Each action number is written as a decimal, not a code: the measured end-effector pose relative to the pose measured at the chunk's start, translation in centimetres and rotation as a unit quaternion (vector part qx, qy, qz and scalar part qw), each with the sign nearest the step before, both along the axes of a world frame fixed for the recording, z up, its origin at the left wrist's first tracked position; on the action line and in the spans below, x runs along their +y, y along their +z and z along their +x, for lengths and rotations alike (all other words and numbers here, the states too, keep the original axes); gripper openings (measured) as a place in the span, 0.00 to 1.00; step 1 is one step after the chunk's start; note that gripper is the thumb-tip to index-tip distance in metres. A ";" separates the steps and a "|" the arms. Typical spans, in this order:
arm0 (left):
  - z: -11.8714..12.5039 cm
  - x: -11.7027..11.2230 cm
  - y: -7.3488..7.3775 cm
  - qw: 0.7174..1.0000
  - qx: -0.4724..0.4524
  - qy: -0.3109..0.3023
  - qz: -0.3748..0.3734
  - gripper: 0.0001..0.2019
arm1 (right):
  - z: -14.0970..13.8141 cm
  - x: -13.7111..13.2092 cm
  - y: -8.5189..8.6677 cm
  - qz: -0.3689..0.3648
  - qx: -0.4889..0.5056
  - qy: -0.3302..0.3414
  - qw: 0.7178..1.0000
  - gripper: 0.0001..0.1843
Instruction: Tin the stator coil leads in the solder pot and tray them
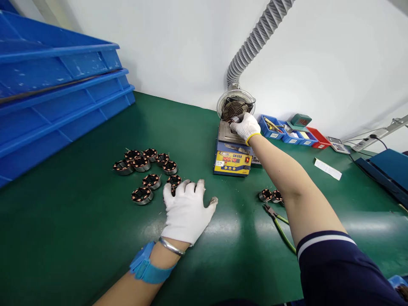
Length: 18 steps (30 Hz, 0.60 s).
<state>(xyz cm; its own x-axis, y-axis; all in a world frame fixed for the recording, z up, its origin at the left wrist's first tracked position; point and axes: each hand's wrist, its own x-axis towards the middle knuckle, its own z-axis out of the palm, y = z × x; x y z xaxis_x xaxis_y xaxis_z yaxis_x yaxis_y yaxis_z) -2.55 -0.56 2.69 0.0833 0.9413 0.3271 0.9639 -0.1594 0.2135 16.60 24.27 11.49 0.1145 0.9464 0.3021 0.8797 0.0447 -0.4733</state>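
My right hand (247,127), in a white glove with a yellow cuff, pinches a motor stator (235,120) over the top of a yellow-and-blue solder pot (232,159) with a lit red display. The stator is mostly hidden by my fingers. Lower left, my gloved left hand (187,208) hovers or rests, fingers spread, at the near side of a stator (174,181); whether it touches that one is hard to see. Several more copper-wound stators (142,195) lie in a loose group to its left. On that wrist are a metal bangle and a blue strap.
A fan guard (236,109) with a grey duct hose (255,40) rises behind the pot. Blue crates (63,102) are stacked left. Green-handled cutters (280,227) and a few stators (265,195) lie below my right forearm. Small blue bins (270,127) and a red bin (318,138) line the wall.
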 end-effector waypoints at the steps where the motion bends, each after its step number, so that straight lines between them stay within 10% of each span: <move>1: 0.0 0.0 0.0 1.000 0.000 -0.004 0.002 0.26 | 0.0 -0.2 0.2 0.001 0.010 0.001 1.000 0.17; 7: 0.3 -0.2 -0.3 0.999 0.001 -0.035 0.010 0.25 | 1.4 -4.5 3.1 0.001 0.145 0.023 0.989 0.21; 13: 0.6 -0.4 -0.6 0.994 -0.008 -0.107 -0.011 0.26 | 9.3 -15.8 3.1 -0.068 0.344 0.095 0.932 0.22; 18: 1.3 -0.7 -1.1 0.987 -0.032 -0.155 -0.021 0.24 | 19.1 -27.0 2.4 -0.098 0.264 -0.086 0.956 0.20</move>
<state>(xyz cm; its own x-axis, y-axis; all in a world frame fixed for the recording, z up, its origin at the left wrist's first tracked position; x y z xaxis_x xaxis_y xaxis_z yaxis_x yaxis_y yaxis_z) -1.21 -1.21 1.63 0.3502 0.8865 0.3023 0.8546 -0.4345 0.2842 35.67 -2.71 13.92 0.3616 0.9321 -0.0218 0.5025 -0.2146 -0.8375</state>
